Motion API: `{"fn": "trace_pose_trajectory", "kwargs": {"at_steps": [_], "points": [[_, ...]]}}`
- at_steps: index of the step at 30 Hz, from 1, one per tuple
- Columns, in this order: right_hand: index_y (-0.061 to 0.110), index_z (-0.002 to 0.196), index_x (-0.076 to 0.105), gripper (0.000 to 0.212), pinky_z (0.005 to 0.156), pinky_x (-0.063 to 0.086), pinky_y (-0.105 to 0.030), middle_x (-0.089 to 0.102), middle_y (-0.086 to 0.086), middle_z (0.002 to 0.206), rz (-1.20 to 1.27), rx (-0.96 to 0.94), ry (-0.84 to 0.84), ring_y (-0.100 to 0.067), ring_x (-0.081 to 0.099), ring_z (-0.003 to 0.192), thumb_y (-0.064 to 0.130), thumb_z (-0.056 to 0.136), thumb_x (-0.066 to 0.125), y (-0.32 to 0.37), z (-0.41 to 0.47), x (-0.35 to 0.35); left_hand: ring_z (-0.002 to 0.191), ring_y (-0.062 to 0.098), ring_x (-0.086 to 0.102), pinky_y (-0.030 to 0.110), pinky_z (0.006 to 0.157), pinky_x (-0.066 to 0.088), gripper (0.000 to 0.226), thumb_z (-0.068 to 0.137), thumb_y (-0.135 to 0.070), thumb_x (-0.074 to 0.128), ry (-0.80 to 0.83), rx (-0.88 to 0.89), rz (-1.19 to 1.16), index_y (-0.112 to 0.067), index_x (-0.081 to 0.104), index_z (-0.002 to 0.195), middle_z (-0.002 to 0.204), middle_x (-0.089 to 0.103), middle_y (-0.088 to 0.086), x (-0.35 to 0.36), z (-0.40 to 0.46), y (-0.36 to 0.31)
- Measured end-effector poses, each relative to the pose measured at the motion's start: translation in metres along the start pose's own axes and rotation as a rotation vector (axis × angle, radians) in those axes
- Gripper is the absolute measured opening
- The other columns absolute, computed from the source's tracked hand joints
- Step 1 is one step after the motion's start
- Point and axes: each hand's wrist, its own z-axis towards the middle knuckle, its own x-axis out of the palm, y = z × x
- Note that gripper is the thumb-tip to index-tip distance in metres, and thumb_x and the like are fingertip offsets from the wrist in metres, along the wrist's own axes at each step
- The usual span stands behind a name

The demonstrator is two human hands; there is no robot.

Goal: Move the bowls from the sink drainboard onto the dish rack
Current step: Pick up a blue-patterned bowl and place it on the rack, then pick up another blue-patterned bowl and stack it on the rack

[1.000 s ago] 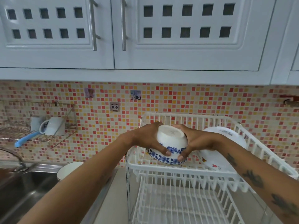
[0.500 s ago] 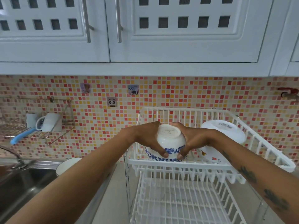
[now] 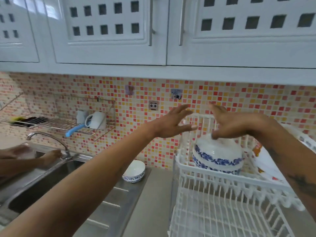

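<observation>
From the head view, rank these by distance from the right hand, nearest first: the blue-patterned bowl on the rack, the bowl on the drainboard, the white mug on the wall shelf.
From the right hand:
1. Upturned blue-and-white patterned bowl on the white dish rack, directly below the hand.
2. Upright white bowl with blue rim pattern on the steel drainboard, lower left.
3. White mug on the wire wall shelf, far left.

1. No text, brand, number or label can be read anywhere in the head view.
2. Two small stickers (image 3: pixel 129 89) are seen on the mosaic backsplash (image 3: pixel 239 98) — their pictures are too blurred for any lettering to be made out.
3. Coloured prints are borne by the white plate (image 3: pixel 266 166) in the dish rack (image 3: pixel 205 175) — no words can be told there.
</observation>
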Motion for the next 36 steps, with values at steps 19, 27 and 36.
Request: {"fn": "trace_pose_trajectory", "kwargs": {"at_steps": [19,27,36], "points": [[0.01,0.149,0.029,0.067,0.11,0.038,-0.045,0.028,-0.009,0.158,0.62,-0.036,0.229,-0.03,0.035,0.141,0.042,0.095,0.052,0.227,0.175,0.131,0.135,0.035,0.042,0.049,0.111,0.031,0.08,0.096,-0.062,0.014,-0.08,-0.954,-0.587,-0.005,0.047,0.14,0.145,0.048,0.018,0.06,-0.16,0.244],[0.009,0.15,0.027,0.072,0.102,0.037,-0.044,0.032,-0.013,0.156,0.815,0.254,0.237,-0.034,0.037,0.139,0.056,0.096,0.035,0.201,0.237,0.231,0.117,0.031,0.051,0.042,0.106,0.035,0.077,0.099,-0.058,0.014,-0.211,-1.166,-0.908,0.0,0.042,0.141,0.137,0.053,0.022,0.115,-0.163,0.286],[0.01,0.15,0.027,0.071,0.118,0.024,-0.045,0.025,-0.015,0.159,1.018,0.406,0.151,-0.033,0.029,0.144,0.056,0.099,0.013,0.162,0.279,0.311,0.135,0.034,0.041,0.046,0.117,0.029,0.06,0.102,-0.046,0.03,-0.438,-1.229,-1.061,-0.005,0.04,0.144,0.147,0.045,0.017,0.196,-0.167,0.306]]}}
